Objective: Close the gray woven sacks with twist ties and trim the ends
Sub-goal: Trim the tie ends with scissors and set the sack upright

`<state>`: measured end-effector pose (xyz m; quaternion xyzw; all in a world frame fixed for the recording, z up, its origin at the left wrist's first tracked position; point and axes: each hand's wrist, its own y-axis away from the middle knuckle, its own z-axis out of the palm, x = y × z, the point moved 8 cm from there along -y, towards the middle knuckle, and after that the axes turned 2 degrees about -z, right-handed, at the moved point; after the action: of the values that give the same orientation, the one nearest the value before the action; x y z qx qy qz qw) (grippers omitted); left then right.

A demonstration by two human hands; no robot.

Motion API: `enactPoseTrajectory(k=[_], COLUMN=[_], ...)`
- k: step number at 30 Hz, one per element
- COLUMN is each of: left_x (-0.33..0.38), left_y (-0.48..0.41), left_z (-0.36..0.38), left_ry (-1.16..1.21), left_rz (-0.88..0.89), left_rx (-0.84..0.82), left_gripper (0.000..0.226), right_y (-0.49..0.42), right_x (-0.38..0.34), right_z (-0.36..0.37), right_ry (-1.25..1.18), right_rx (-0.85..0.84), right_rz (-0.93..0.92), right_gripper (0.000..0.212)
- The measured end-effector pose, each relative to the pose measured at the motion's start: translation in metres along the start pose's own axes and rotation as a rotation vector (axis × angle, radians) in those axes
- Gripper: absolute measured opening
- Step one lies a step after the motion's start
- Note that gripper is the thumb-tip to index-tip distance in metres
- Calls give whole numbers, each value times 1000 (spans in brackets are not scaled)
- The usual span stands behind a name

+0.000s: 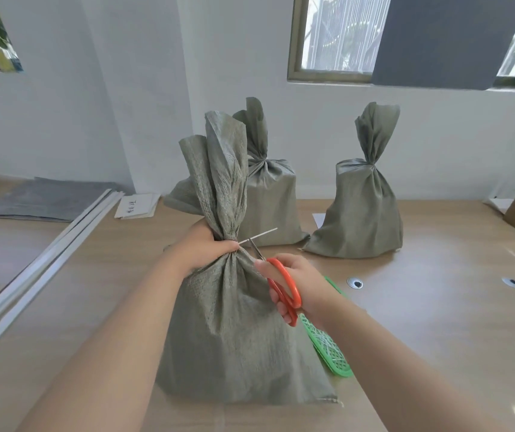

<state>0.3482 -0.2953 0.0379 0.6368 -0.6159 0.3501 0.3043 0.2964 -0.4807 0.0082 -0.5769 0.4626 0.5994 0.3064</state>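
Your left hand [206, 251] is curled round the gathered neck of the nearest gray woven sack [234, 338], which stands upright on the tabletop [437, 322] right in front of you. A pale twist tie [257, 236] sticks out to the right from that neck, just beside your fingertips. Your right hand [299, 285] grips the orange-handled scissors [284, 291], fingers through the loops, blades pointing up and left so their tips meet the tie close to the neck. Just right of the sack, partly hidden by your right wrist, a green mesh tray [328, 347] lies flat. Farther back stand a second sack [268, 201], directly behind the near one, and a third sack [362, 219] to the right, both cinched at the neck with their tops flaring upward.
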Motion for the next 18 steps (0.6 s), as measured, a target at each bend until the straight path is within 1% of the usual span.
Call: enactPoseTrajectory(k=[3,9,18], left_x=[-1,-5,0], left_y=[1,1,2], left_z=[-1,-2,-1], left_ry=[31,30,30], left_rz=[11,17,47], left_rx=[14,20,32], left_gripper=[27,26,22], right_y=[-3,-8,-6], right_x=[4,3,4], right_z=[2,9,11], right_ry=[2,-6,11], right_rx=[21,13,-26], right_rz=[33,16,14], right_gripper=[40,36,37])
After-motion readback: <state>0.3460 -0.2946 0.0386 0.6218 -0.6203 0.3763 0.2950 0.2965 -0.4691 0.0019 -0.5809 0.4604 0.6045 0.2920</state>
